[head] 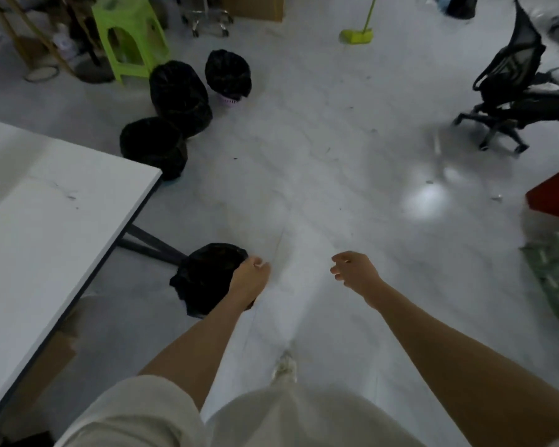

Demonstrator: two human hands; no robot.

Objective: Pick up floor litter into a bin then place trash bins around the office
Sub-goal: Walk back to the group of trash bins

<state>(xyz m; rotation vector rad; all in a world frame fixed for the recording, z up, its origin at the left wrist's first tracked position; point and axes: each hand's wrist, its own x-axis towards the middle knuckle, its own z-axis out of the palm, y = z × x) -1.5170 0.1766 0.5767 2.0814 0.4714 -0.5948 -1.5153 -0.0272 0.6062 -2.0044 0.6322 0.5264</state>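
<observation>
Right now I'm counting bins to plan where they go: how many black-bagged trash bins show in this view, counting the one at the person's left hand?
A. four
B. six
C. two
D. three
A: three bins cluster on the floor beyond the white table's corner, and a fourth bin is by the table leg, its rim gripped by the left hand.

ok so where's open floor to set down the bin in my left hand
Widest bare floor lies between the three lined bins and the office chair. Crowded by the table corner, green stool, and the red box at right.
</observation>
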